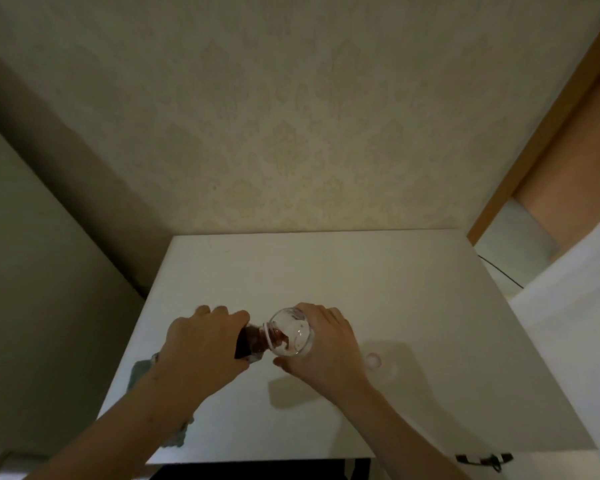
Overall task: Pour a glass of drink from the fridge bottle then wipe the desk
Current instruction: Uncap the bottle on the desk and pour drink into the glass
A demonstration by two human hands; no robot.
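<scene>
While tilted, bottle [252,342] spills seemingly dark-red drink into clear glass [291,332]

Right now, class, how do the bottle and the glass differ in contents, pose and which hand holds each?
Contents: the bottle looks dark with drink; the glass is clear, with only a little reddish liquid.
Pose: the bottle is tipped towards the glass, its mouth at the rim; the glass tilts towards it.
Hands: the left hand grips the bottle, the right hand the glass.
Both are above the white desk.

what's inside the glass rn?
Inside the glass: a little dark red drink at the bottom, running in from the tilted bottle mouth at its rim. The right hand covers the far side, so exact level is unclear.
</scene>
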